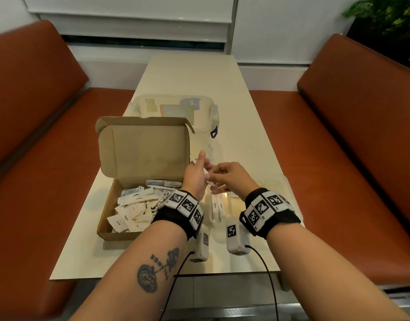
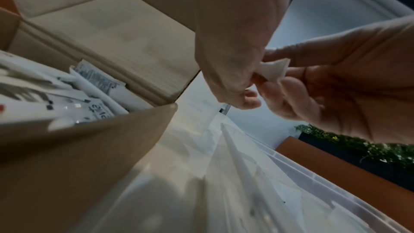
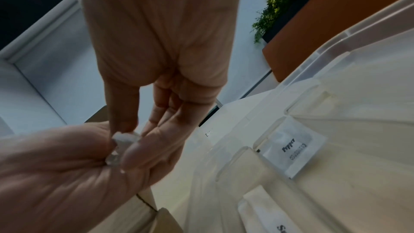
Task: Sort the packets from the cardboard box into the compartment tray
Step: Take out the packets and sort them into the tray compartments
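1. Holding both hands together at the centre of the head view, we pinch one small white packet (image 1: 208, 179) between the left hand (image 1: 196, 179) and the right hand (image 1: 227, 178).
2. In the left wrist view, we see the packet (image 2: 274, 71) pinched from both sides, above the gap between box and tray.
3. The cardboard box (image 1: 139, 181) sits at left centre of the frame, lid upright, with many loose packets (image 1: 134, 209) inside.
4. The compartment tray (image 1: 282, 184) lies just right of the box, under the hands; sugar sticks (image 1: 216, 208) lie in a near compartment.
5. In the right wrist view, a pepper packet (image 3: 294, 147) leans in a compartment at centre right.
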Tool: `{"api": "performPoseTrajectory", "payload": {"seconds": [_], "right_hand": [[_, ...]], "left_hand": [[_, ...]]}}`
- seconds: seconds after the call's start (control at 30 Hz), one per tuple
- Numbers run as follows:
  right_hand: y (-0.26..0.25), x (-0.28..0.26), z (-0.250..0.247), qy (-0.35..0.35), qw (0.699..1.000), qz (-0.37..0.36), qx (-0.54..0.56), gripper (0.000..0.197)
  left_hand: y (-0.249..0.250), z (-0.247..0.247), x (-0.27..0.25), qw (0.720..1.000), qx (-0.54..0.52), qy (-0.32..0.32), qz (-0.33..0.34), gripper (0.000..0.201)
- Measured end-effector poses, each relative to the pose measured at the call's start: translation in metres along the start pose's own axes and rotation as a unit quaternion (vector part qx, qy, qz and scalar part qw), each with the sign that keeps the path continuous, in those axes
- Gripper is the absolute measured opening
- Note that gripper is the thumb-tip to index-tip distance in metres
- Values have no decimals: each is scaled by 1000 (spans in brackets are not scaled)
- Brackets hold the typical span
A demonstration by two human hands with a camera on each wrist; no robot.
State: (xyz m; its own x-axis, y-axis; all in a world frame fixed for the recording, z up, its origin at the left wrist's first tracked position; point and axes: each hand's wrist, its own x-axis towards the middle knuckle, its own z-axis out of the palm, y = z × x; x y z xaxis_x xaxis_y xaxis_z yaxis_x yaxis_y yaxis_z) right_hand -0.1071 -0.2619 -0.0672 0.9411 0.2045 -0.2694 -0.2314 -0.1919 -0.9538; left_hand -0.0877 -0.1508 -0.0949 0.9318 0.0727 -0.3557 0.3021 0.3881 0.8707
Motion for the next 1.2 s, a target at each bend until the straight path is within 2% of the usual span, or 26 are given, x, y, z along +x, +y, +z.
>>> {"api": "performPoseTrajectory", "payload": {"seconds": [0.13, 0.27, 0.4, 0.5, 0.6, 0.73, 0.83, 0.93, 1.1, 1.2], "right_hand": [[1, 1, -3, 32, 999, -16, 5, 9], [3, 3, -9, 99, 994, -55, 1, 8], [2, 6, -24, 165, 982, -80, -51, 11], [-2, 6, -30, 168, 982, -82, -32, 9], [-7, 6, -33, 143, 986, -67, 57, 7], [-13, 7, -39, 183, 977, -100, 41, 16], [-14, 6, -46, 218, 969, -116, 18, 16], [-15, 2, -49, 203, 972, -116, -35, 9], [-9, -3, -45, 138, 983, -113, -45, 10], [-6, -4, -46, 125, 987, -83, 55, 16]], "left_hand": [[-1, 0, 0, 994, 107, 12, -11, 44], [2, 0, -1, 991, 135, 13, -24, 47], [4, 1, -5, 997, 68, -9, -20, 20], [7, 3, -7, 999, 22, -27, -15, 9], [9, 6, -9, 1000, -3, -29, -12, 9], [9, 8, -8, 999, -39, -3, 4, 14], [10, 8, -7, 1000, -22, 11, -12, 19], [12, 10, -8, 999, 3, 1, -52, 37], [10, 13, -11, 999, -19, -27, -19, 10], [11, 12, -13, 999, -29, -29, -11, 8]]}}
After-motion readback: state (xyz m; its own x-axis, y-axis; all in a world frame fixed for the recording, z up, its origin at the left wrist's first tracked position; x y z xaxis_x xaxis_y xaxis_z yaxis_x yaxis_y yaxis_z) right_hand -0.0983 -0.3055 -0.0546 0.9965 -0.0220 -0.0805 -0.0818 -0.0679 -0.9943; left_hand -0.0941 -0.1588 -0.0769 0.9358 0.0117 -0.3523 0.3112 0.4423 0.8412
